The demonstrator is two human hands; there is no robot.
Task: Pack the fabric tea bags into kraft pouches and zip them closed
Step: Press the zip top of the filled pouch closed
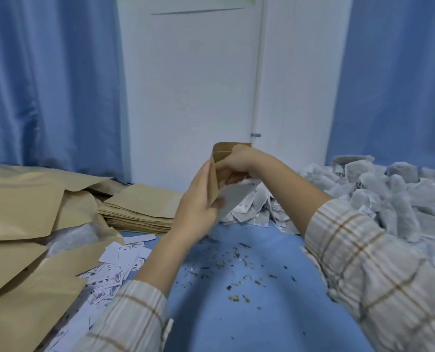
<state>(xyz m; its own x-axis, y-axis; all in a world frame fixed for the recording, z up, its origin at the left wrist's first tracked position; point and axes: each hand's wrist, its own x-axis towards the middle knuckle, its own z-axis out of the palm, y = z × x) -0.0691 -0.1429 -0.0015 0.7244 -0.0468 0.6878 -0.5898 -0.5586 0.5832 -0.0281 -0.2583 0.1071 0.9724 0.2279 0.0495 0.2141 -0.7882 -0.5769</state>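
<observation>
Kraft paper is the thing in hand: one pouch [217, 174] is held up in the air, mouth open toward the person, above the blue table [249, 313]. The left hand [198, 199] grips the pouch's left edge and lower corner, thumb curled over the front. The right hand [236, 161] is at the mouth, fingers curled inside it round a pale tea bag [236, 196] that pokes out below; how many bags it holds cannot be told. This looks like the filling step, with the bag partway into the pouch. The next move probably calls for pushing the bag fully down, drawing the fingers out, then pinching the zip strip along the top to close it; the strip shows as a line just under the rim. Left of the pouch lies one neat stack [140, 212] of flat pouches, too many to count, and farther left a loose heap of larger kraft sheets [23, 219], at least five. Below and left of the pouch, small printed paper slips [114, 270] are scattered, well over a dozen. Right of the pouch a big pile of tea bags [379, 194] spreads to the frame edge, dozens at least. Directly beneath the pouch, loose tea crumbs [236, 283] dot the table. Behind it stand a white door [191, 85] and two blue curtains [46, 85].
</observation>
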